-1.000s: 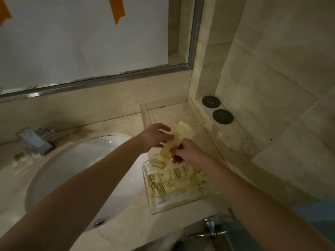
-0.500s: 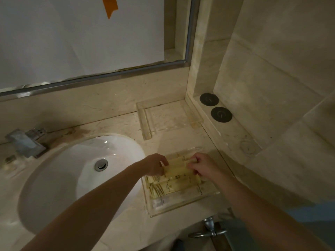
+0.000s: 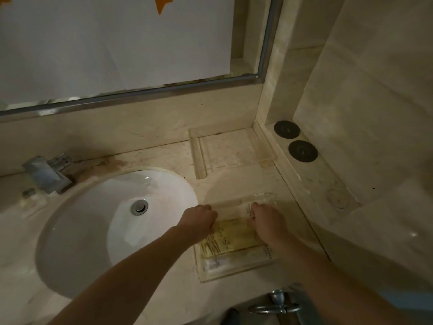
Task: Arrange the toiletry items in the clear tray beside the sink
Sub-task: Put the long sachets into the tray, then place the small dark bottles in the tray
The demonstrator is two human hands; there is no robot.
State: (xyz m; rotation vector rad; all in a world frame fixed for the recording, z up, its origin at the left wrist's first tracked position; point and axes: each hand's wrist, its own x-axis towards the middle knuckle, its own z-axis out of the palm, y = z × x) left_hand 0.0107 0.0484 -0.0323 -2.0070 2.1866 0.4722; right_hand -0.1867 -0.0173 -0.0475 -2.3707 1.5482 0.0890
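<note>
Glossy white ceramic sink [image 3: 93, 219], shiny chrome faucet [image 3: 48, 174], clear plastic tray [image 3: 234, 274], smooth polished beige marble counter [image 3: 164, 158].

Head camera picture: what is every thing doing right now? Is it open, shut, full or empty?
Clear tray: holds packets lying flat.
Yellow packets: flat in tray.
Left hand: on the packets, grip unclear.
Right hand: on the packets, grip unclear.
Sink: no water, drain visible.
Faucet: not running.

Dim light falls on a beige marble counter [image 3: 150, 299] with a white oval sink [image 3: 98, 221]. At its back edge stand a chrome faucet [image 3: 48, 174] and a metal-framed mirror [image 3: 131, 50]. Two round black discs [image 3: 295, 140] lie on the right ledge.
</note>
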